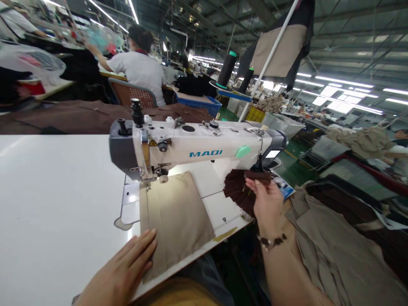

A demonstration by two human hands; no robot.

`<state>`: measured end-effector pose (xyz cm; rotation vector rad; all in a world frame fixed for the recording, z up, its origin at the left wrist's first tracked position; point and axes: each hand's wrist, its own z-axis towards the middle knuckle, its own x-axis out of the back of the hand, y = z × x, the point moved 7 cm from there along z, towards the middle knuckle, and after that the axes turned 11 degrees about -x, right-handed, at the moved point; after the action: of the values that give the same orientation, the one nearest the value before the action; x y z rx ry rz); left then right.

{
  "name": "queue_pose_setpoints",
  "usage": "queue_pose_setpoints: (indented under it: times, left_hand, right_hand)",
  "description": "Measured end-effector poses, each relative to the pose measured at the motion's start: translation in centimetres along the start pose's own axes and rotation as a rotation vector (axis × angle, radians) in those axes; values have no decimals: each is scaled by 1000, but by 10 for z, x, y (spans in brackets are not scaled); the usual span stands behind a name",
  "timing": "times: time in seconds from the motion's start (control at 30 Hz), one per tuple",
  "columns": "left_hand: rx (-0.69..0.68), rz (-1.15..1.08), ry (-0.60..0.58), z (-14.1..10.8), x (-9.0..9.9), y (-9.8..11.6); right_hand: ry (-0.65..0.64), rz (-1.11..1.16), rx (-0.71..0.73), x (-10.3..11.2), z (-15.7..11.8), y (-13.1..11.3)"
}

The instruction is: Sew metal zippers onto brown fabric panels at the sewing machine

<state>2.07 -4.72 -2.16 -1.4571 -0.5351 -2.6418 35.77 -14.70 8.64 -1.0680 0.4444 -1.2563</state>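
Observation:
A beige fabric panel (178, 216) lies on the white table, its far left corner by the needle of the white sewing machine (204, 144). My left hand (130, 263) rests on the panel's near left edge, fingers stretched out and flat. At the right end of the machine, my right hand (266, 199) pinches a dark brown fabric piece (258, 175) between thumb and fingers. Beside and below that hand, a fanned stack of dark brown pieces (237, 189) sits on the table's right part.
Beige cloth (338, 242) is piled at the right. Brown fabric (79, 117) lies beyond the table. A slanted pole (267, 59) and thread cones (227, 70) stand behind the machine. A person in white (138, 70) sits further back.

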Motion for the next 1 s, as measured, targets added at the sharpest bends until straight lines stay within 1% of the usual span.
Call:
queue_pose_setpoints:
  times: [0.03, 0.07, 0.1, 0.13, 0.17, 0.2, 0.23, 0.27, 0.33, 0.4, 0.47, 0.57, 0.6, 0.73, 0.83, 0.87, 0.9, 1.0]
  left_hand:
    - [1, 17, -7, 0, 1, 4]
    - [-11, 42, -16, 2, 3, 11]
    - [-7, 71, -54, 4, 4, 17]
    - [28, 101, -80, 7, 8, 21]
    - [34, 122, -81, 11, 13, 27]
    - [52, 126, -98, 14, 16, 31]
    - [60, 116, -104, 17, 19, 35]
    - [60, 108, -109, 20, 22, 38]
    - [51, 89, -134, 22, 23, 42]
    - [38, 59, -165, 22, 21, 43]
    - [39, 27, -179, 20, 18, 43]
    - [40, 1, -200, 18, 16, 43]
    - [39, -2, -204, 19, 17, 43]
    - [41, -16, -207, 20, 21, 44]
    - [43, -24, -212, 20, 21, 44]
    - [41, -26, -215, 19, 21, 44]
    - [39, -28, -217, 19, 20, 44]
    - [37, -24, -206, 18, 20, 44]
  right_hand:
    - [-74, 67, -1, -21, -17, -13]
    - [-225, 185, 2, -46, -36, -26]
    - [-398, 232, 77, -71, -58, -44]
    - [-601, 217, 161, -96, -83, -59]
    - [-788, 187, 251, -115, -109, -70]
    - [-940, 131, 352, -130, -132, -78]
    - [-1049, 70, 444, -140, -151, -81]
    - [-1110, 17, 519, -146, -164, -82]
    - [-1130, -79, 612, -152, -174, -81]
    - [-1107, -170, 635, -155, -172, -78]
    - [-1104, -233, 625, -156, -168, -76]
    - [-1163, -245, 613, -161, -166, -78]
    - [-1179, -250, 602, -163, -165, -79]
    - [-1178, -343, 567, -176, -156, -82]
    - [-1272, -322, 486, -188, -148, -82]
    - [-1282, -308, 461, -193, -145, -81]
    - [-1257, -298, 452, -197, -141, -79]
    - [-1107, -291, 500, -207, -134, -72]
